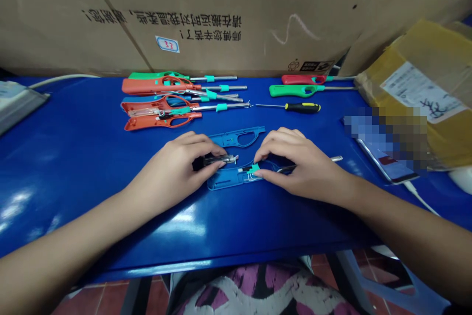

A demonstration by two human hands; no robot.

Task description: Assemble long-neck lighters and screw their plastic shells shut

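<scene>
My left hand (184, 160) pinches a small dark, see-through lighter fuel tank (224, 159) between thumb and fingers, its valve end facing right. Below it lies one half of a blue lighter casing (225, 181), hollow side up. A green trigger (253, 169) with a black part and thin white wires sits in that half. My right hand (300, 162) has its thumb and index finger closed on the trigger. The metal tip of a rod (337, 158) shows beyond the right hand, which hides its middle. Behind lies the other blue casing half (236, 138).
Several stick lighters, some opened, form a group (158, 86) at back left. A red lighter (304, 79), a green lighter (295, 90) and a screwdriver (302, 107) lie at back right. A phone (396, 167) with a cable leans near a taped box (438, 74). Behind stands a large carton (206, 15).
</scene>
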